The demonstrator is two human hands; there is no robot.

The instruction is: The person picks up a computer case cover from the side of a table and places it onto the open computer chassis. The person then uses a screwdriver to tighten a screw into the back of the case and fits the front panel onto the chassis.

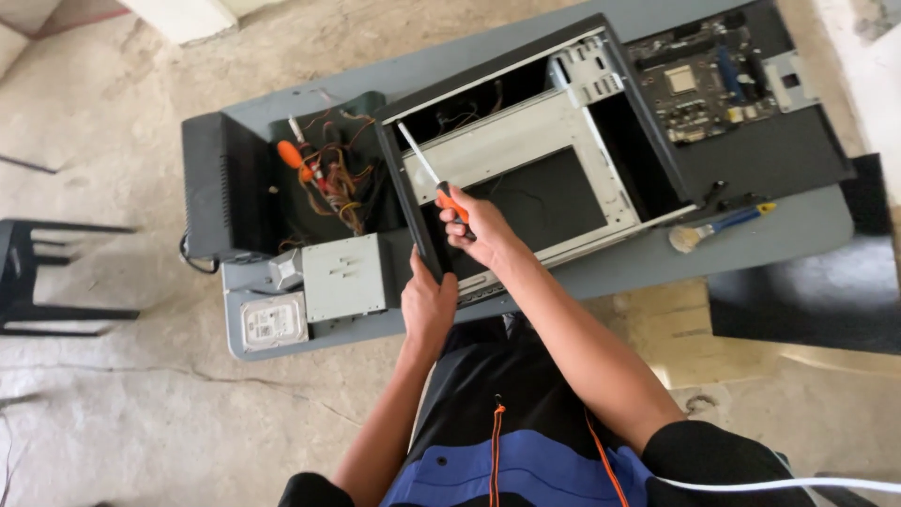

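Note:
An open black computer case lies on its side on a grey table. My right hand grips an orange-handled screwdriver, whose long metal shaft points up and left toward the case's front corner. My left hand clasps the near front edge of the case frame. Inside the case a bare metal tray and a few loose wires show.
A motherboard rests on a black panel at the right. A brush lies by the table's front edge. At the left sit a power supply with coloured wires, a second orange screwdriver, a grey drive box and a hard drive. A black chair stands at the far left.

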